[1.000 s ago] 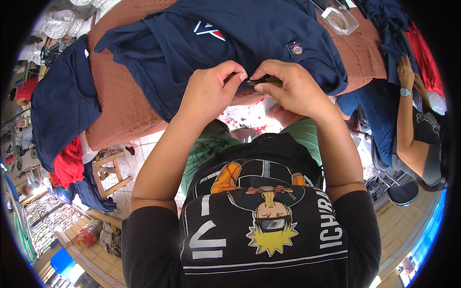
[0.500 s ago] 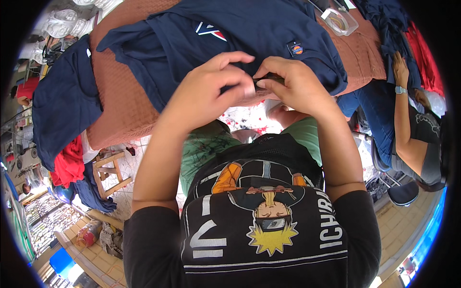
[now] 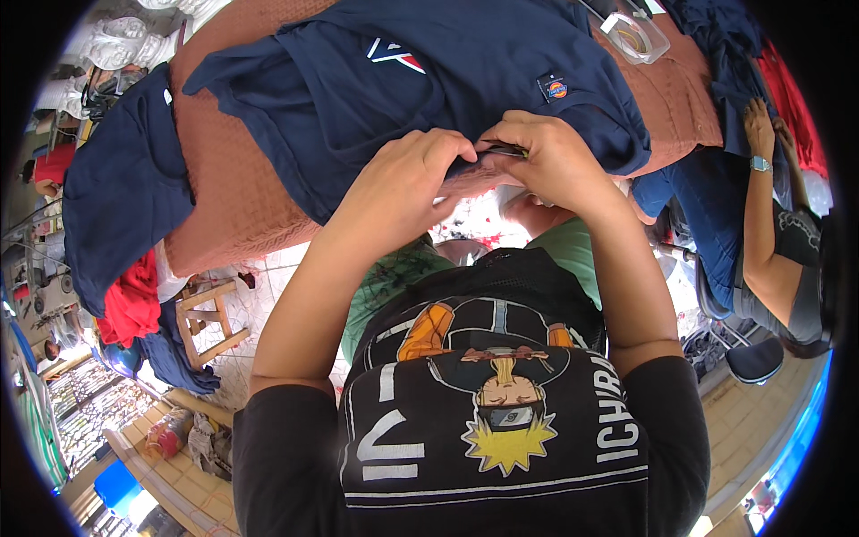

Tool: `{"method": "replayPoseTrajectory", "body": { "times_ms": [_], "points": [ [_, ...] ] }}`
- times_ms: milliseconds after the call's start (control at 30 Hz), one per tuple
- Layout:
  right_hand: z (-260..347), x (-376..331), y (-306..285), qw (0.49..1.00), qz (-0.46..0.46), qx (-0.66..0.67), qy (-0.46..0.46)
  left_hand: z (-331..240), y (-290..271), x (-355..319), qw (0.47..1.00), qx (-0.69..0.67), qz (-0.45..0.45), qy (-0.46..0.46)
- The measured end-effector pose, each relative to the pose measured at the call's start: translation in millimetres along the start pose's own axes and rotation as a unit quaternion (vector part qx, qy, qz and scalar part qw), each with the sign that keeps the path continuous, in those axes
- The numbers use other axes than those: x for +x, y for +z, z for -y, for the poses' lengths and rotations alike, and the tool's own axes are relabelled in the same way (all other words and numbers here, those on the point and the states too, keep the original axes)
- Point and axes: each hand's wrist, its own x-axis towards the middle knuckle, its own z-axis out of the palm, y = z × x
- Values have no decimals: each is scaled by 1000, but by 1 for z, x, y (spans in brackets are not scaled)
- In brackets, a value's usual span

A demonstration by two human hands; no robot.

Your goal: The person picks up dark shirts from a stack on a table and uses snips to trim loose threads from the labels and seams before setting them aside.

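Left fingers [image 3: 453,145] back at navy cloth [image 3: 492,67], grip unclear; right fingers [image 3: 514,132] pinch slim tool [image 3: 508,149]

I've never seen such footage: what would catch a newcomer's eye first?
First, the yellow-haired cartoon figure, upside down on the black shirt at lower middle. At upper middle, the left hand and right hand sit close together at the near edge of a navy garment on a brown cover.

Garment workshop: navy clothing [image 3: 501,72] across table [image 3: 224,210]
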Motion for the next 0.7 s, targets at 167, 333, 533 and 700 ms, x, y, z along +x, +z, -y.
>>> {"method": "replayPoseTrajectory", "body": {
  "times_ms": [167, 333, 533, 700],
  "points": [
    [-10, 12, -1, 998, -33, 31, 38, 15, 1, 13, 981, -136, -54, -125],
    [-15, 23, 2, 995, -24, 23, 96, 26, 11, 19, 984, -75, -131, -89],
    [-9, 28, 4, 991, -18, -33, 127, 16, 5, 20, 966, 129, -219, 45],
    [-10, 25, 5, 995, -56, -21, 79, 15, 15, 18, 979, -22, -197, -56]
  ]
}}
